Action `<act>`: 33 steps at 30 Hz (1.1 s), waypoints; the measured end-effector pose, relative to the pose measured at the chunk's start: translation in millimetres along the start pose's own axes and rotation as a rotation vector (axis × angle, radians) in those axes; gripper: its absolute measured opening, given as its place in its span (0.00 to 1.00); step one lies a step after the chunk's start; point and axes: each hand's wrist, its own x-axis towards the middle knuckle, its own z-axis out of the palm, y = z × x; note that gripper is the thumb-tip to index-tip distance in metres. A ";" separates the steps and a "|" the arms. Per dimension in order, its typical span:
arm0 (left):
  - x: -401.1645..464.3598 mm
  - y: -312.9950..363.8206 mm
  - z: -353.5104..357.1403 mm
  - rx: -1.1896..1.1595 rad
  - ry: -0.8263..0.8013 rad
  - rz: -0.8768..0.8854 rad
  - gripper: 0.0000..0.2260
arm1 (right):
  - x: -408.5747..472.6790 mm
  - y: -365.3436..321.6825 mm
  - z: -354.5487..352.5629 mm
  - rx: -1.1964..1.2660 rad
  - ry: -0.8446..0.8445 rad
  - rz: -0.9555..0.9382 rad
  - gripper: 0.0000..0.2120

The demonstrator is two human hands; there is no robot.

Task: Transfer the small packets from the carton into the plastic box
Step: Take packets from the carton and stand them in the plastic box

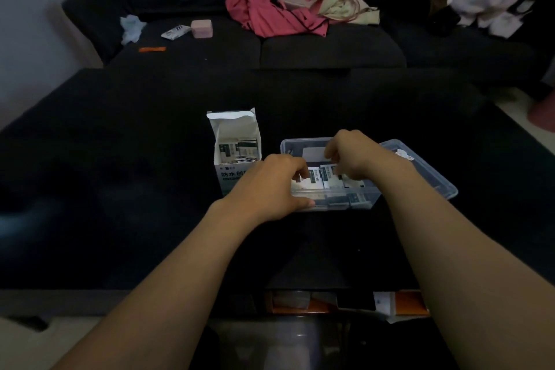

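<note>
An open white carton [237, 129] stands upright on the dark table, and several small packets [238, 151] show inside it. To its right sits a clear plastic box [426, 173] that holds several white and dark packets [326, 180]. My left hand [270, 186] reaches into the box's left end, its fingers curled on a packet and its thumb along the near wall. My right hand [357, 155] hovers over the box's middle with curled fingers that pinch packets. The fingertips of both hands are partly hidden.
The table [135, 189] is black and wide. Behind it stands a dark sofa [330, 48] with a pink garment [264, 9], a pink case [201, 28], a wrapper [175, 31] and clothes [486, 6]. Orange and white items [402, 303] lie under the table's near edge.
</note>
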 end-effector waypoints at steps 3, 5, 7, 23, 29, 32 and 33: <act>-2.7 -0.2 -3.9 -0.002 0.036 0.026 0.22 | -1.5 1.2 -4.5 -0.009 0.018 -0.024 0.19; -6.0 1.6 -11.8 -0.041 0.137 0.078 0.18 | -7.6 -5.2 -17.1 0.038 0.073 -0.092 0.14; -11.9 1.7 -26.1 -0.175 0.408 0.131 0.11 | -18.6 -20.4 -34.3 0.156 0.172 -0.252 0.10; -27.8 -73.1 -43.9 -0.427 0.170 -0.632 0.09 | -20.8 -130.7 -9.2 0.002 0.207 -0.333 0.11; -24.8 -68.8 -46.9 -0.551 0.085 -0.692 0.06 | -13.7 -134.5 0.1 -0.023 0.261 -0.317 0.09; -25.6 -70.7 -46.9 -0.550 0.083 -0.675 0.06 | -12.8 -137.6 4.5 -0.032 0.267 -0.331 0.09; -25.5 -71.3 -47.5 -0.555 0.079 -0.675 0.06 | -12.0 -138.5 5.6 -0.036 0.273 -0.337 0.09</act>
